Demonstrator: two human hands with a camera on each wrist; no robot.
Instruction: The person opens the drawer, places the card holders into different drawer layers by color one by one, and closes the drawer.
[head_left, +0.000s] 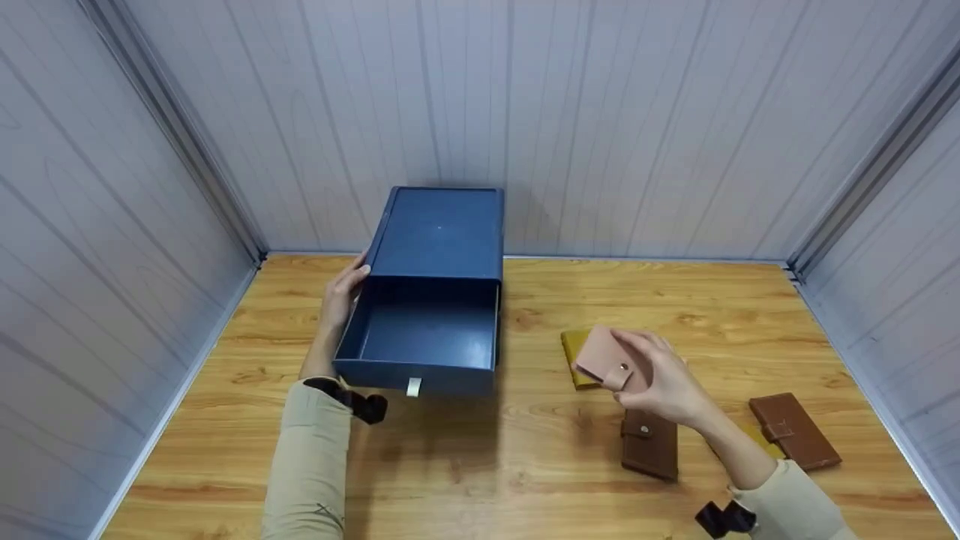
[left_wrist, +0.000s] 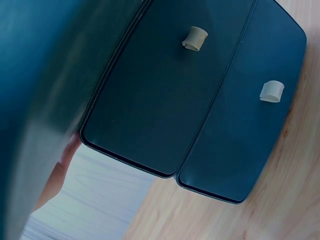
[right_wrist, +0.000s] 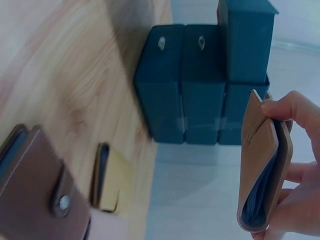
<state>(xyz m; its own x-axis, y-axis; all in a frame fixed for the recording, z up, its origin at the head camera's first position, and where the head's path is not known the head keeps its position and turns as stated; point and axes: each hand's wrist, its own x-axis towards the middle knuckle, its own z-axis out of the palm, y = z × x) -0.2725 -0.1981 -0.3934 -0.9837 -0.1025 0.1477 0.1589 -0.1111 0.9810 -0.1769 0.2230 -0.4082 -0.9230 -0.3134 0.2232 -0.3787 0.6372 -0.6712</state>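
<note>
A pink wallet (head_left: 604,355) with a snap strap is pinched between the thumb and fingers of my right hand (head_left: 664,381), raised above the table. In the right wrist view this wallet (right_wrist: 257,162) looks tan and shows its folded edge. A blue drawer unit (head_left: 442,229) stands at the back wall with its top drawer (head_left: 420,375) pulled out; no contents show inside. My left hand (head_left: 343,295) rests against the unit's left side, the thumb near the top edge. Most of that hand is hidden in the left wrist view; a finger (left_wrist: 70,152) shows beside the unit.
Below the right hand lie a yellow wallet (head_left: 574,360) and a dark brown snap wallet (head_left: 649,446). A brown wallet (head_left: 795,431) overlaps another yellow one (head_left: 761,441) at the right. Two closed lower drawers (left_wrist: 160,90) have pale pull tabs. Panel walls (head_left: 465,112) enclose the wooden table.
</note>
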